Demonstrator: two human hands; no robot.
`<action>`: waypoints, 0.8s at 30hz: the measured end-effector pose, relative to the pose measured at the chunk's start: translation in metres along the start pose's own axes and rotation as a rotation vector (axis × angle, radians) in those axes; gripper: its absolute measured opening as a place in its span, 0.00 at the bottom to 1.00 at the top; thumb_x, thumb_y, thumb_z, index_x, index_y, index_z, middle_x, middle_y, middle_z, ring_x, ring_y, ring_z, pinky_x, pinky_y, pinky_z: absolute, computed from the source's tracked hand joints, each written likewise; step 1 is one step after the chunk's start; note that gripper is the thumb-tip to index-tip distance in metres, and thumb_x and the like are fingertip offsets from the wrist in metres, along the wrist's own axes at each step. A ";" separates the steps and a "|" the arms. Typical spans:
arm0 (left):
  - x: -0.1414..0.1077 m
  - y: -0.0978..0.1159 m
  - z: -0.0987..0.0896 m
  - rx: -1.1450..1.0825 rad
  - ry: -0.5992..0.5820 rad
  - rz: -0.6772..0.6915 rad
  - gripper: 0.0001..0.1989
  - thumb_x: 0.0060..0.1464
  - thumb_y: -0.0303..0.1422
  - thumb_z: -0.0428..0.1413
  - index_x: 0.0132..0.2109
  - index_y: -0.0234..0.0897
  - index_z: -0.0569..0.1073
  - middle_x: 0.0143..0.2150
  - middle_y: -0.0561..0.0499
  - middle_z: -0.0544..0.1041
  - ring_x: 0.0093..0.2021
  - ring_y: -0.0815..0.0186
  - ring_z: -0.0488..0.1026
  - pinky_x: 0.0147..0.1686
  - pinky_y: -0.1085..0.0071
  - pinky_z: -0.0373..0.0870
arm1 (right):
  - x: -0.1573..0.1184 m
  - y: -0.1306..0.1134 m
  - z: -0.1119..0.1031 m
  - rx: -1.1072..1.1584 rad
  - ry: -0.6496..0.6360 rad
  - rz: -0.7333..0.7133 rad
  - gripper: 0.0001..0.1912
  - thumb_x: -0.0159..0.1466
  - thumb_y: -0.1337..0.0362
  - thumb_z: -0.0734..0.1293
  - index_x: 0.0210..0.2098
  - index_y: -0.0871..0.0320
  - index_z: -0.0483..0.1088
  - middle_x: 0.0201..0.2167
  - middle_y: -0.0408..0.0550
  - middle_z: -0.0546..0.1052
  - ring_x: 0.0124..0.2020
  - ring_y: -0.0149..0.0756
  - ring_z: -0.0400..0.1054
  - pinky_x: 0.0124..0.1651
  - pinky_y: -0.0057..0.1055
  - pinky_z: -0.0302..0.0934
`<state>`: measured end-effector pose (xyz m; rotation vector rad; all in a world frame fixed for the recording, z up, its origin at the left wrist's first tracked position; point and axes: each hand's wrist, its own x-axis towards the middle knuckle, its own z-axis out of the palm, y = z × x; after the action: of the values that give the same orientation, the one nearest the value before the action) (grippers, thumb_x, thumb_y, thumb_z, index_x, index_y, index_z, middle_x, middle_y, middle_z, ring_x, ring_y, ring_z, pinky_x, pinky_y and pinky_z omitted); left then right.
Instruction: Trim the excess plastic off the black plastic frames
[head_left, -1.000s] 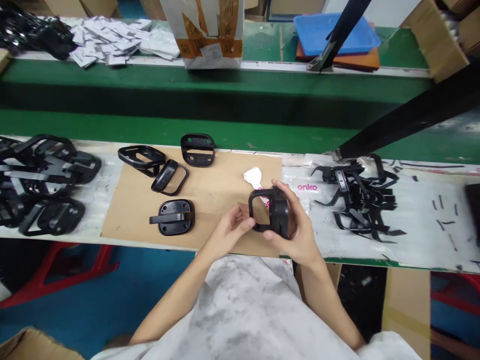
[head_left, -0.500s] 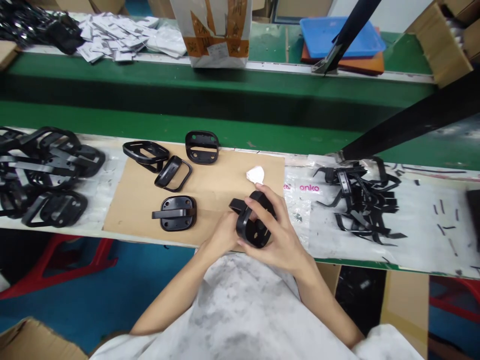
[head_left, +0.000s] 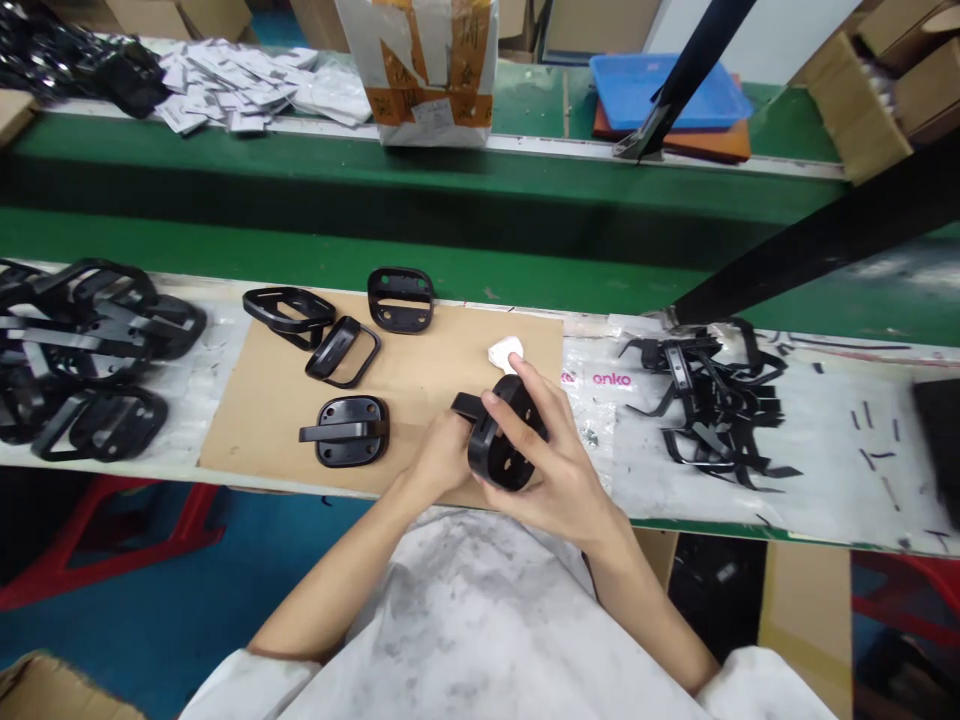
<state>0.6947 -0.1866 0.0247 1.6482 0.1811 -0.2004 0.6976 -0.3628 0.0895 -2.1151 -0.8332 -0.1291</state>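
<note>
Both left hand (head_left: 444,458) and right hand (head_left: 559,465) grip a black plastic bracket (head_left: 499,450), its strap (head_left: 465,405) apparently pointing left.

black plastic handle (head_left: 496,452) | holed oval plate; tilted on edge; hand-held

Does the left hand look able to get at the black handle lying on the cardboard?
Probably yes: the left hand sits close to the handle with only bare cardboard between them, though it touches the part held in the right hand.

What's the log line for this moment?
left hand | right hand | both on black plastic part | above cardboard sheet
</note>
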 end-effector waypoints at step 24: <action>0.036 -0.015 -0.030 0.655 0.055 0.308 0.04 0.61 0.31 0.58 0.37 0.38 0.72 0.34 0.50 0.74 0.35 0.62 0.70 0.37 0.68 0.63 | -0.067 0.082 -0.008 0.232 0.144 0.829 0.28 0.70 0.44 0.64 0.56 0.61 0.74 0.31 0.52 0.79 0.26 0.43 0.71 0.31 0.41 0.68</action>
<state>0.7267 -0.1558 0.0043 2.3061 -0.1152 0.0304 0.6962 -0.4387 0.0154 -2.0323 0.1457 0.2401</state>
